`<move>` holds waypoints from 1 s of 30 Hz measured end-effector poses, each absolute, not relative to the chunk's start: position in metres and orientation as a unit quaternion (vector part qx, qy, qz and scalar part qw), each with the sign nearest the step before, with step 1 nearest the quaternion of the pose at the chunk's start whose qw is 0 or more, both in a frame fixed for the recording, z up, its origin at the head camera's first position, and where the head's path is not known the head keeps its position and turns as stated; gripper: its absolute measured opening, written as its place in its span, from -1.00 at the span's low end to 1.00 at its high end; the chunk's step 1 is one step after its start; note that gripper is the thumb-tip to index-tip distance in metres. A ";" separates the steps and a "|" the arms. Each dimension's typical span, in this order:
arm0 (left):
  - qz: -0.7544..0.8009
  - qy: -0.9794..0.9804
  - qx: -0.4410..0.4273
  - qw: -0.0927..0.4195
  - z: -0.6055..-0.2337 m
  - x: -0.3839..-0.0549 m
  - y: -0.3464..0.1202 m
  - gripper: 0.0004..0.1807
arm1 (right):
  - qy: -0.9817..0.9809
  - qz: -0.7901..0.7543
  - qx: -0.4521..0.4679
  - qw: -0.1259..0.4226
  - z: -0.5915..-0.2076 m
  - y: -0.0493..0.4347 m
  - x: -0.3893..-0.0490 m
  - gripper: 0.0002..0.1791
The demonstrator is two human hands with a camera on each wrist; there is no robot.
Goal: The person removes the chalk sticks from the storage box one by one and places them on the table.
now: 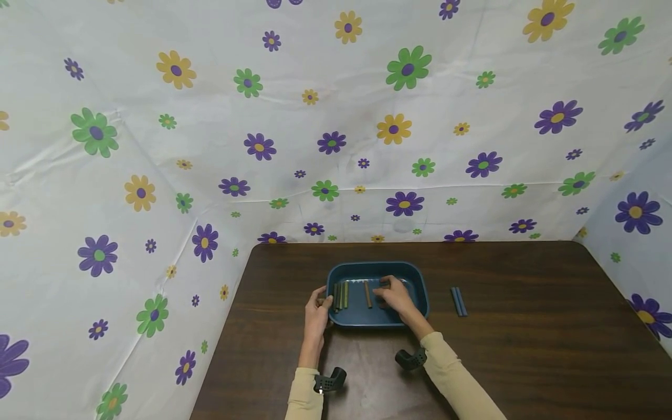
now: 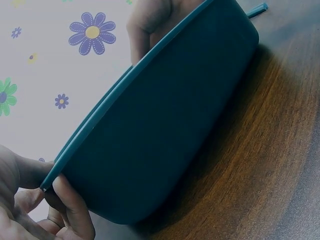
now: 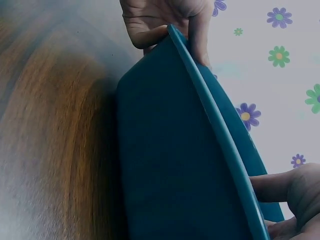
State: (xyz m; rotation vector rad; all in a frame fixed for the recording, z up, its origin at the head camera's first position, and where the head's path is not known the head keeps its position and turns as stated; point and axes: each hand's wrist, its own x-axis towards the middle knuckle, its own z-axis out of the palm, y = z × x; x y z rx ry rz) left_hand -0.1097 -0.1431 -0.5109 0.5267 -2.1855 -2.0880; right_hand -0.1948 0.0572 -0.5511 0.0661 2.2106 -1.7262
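Note:
A blue rectangular tray (image 1: 357, 318) with rounded corners rests on the table. My left hand (image 1: 317, 315) grips its left rim, with the thumb (image 2: 32, 170) and the fingers (image 2: 75, 210) on opposite sides of the rim. Several thin greenish sticks (image 1: 341, 296) lie side by side at the tray's left end. Near the middle lies a brown stick (image 1: 367, 294). My right hand (image 1: 397, 297) reaches into the right half of the tray, fingers bent and pointing left, just right of the brown stick. The wall hides its fingertips (image 3: 272, 187) in the right wrist view; whether they hold anything is unclear.
Two blue sticks (image 1: 459, 301) lie together on the dark wooden table (image 1: 520, 326), right of the tray. A white flowered sheet (image 1: 294, 122) hangs behind the table and along its sides. Each forearm wears a black wrist camera (image 1: 331, 380).

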 end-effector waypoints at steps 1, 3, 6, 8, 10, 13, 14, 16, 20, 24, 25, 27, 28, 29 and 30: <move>-0.681 -0.711 0.171 0.039 -0.508 -0.109 -0.143 -0.58 | 0.776 -0.608 0.024 0.168 -0.551 0.055 -0.196 -0.50; -0.680 -0.711 0.172 0.041 -0.508 -0.109 -0.142 -0.59 | 0.774 -0.610 0.026 0.169 -0.552 0.051 -0.198 -0.49; -0.679 -0.712 0.173 0.043 -0.506 -0.108 -0.141 -0.59 | 0.773 -0.611 0.029 0.170 -0.552 0.044 -0.200 -0.49; -0.678 -0.713 0.173 0.043 -0.505 -0.107 -0.141 -0.59 | 0.774 -0.609 0.029 0.172 -0.552 0.040 -0.201 -0.49; -0.678 -0.714 0.172 0.045 -0.505 -0.107 -0.140 -0.59 | 0.773 -0.609 0.028 0.175 -0.552 0.037 -0.200 -0.49; -0.676 -0.715 0.172 0.045 -0.505 -0.107 -0.141 -0.59 | 0.767 -0.614 0.027 0.181 -0.551 0.032 -0.200 -0.50; -0.676 -0.715 0.172 0.044 -0.506 -0.108 -0.141 -0.59 | 0.766 -0.616 0.026 0.183 -0.551 0.031 -0.200 -0.50; -0.676 -0.715 0.173 0.040 -0.511 -0.110 -0.143 -0.59 | 0.765 -0.617 0.024 0.182 -0.551 0.028 -0.200 -0.51; -0.677 -0.714 0.176 0.040 -0.532 -0.118 -0.147 -0.58 | 0.762 -0.621 0.016 0.183 -0.552 0.022 -0.199 -0.53; -0.679 -0.710 0.181 0.043 -0.551 -0.124 -0.149 -0.57 | 0.765 -0.617 0.007 0.184 -0.553 0.016 -0.199 -0.54; -0.679 -0.710 0.180 0.044 -0.554 -0.124 -0.150 -0.56 | 0.766 -0.615 0.004 0.186 -0.553 0.015 -0.198 -0.54; -0.680 -0.709 0.180 0.045 -0.557 -0.125 -0.150 -0.57 | 0.768 -0.612 0.001 0.190 -0.553 0.011 -0.198 -0.54; -0.681 -0.708 0.180 0.045 -0.557 -0.125 -0.151 -0.57 | 0.769 -0.610 0.001 0.193 -0.554 0.009 -0.198 -0.54; -0.682 -0.708 0.179 0.046 -0.558 -0.125 -0.151 -0.58 | 0.768 -0.611 0.000 0.195 -0.554 0.008 -0.198 -0.54; -0.682 -0.708 0.177 0.047 -0.558 -0.125 -0.151 -0.58 | 0.766 -0.612 -0.001 0.197 -0.554 0.006 -0.197 -0.53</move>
